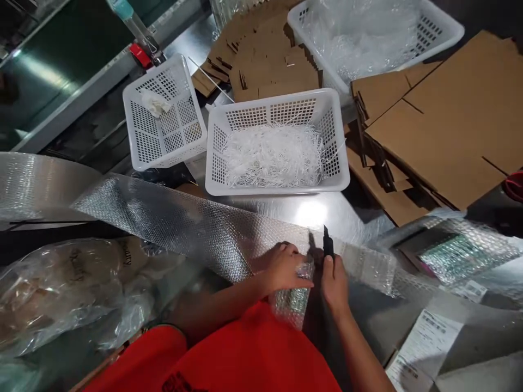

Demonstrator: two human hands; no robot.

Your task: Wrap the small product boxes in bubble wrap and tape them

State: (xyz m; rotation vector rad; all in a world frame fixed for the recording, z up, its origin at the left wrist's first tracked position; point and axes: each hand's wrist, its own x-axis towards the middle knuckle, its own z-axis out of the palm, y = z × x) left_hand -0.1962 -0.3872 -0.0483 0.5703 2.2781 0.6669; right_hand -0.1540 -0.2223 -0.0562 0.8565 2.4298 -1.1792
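My right hand (pixel 335 280) is closed around a black utility knife (pixel 328 244), its blade pointing up and away from me. Just to the left, my left hand (pixel 284 267) grips bubble wrap (pixel 292 305), thumb on the near side and fingers curled on the far side. That piece hangs down toward my red shirt; whether anything is inside it I cannot tell. A long strip of bubble wrap (pixel 183 223) runs from the left side to beneath my left hand. Flat bubble wrap (pixel 368 267) also lies right of the knife.
Beyond my hands stands a white basket (pixel 278 190) of shredded filler. A smaller basket (pixel 134 136) is left of it, another basket (pixel 445 27) behind. Flattened cardboard (pixel 457 120) is stacked right. Plastic-bagged goods (pixel 81 283) lie left; labelled papers (pixel 425 343) lie right.
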